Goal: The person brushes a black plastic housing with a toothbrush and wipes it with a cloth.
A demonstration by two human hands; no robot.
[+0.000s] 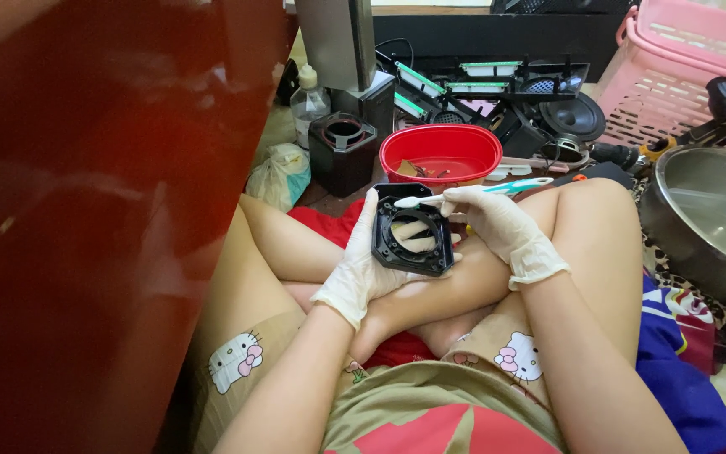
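The head camera shows a person sitting cross-legged on the floor beside a glossy red cabinet [86, 210]. Ahead stand a red bowl [440, 152] holding small scraps, a steel pot [707, 219] and a pink basket [682, 59]. The gloved left hand [363, 269] grips a black square frame [413, 231] above the lap; the right hand [497, 223] pinches a toothbrush [497, 188] touching the frame's top edge.

The scene is lit evenly by soft daylight, and few hard shadows are cast. Pale glare is reflected off the glossy red cabinet [86, 210], which is blurred. Straight edges are bent near the corners.
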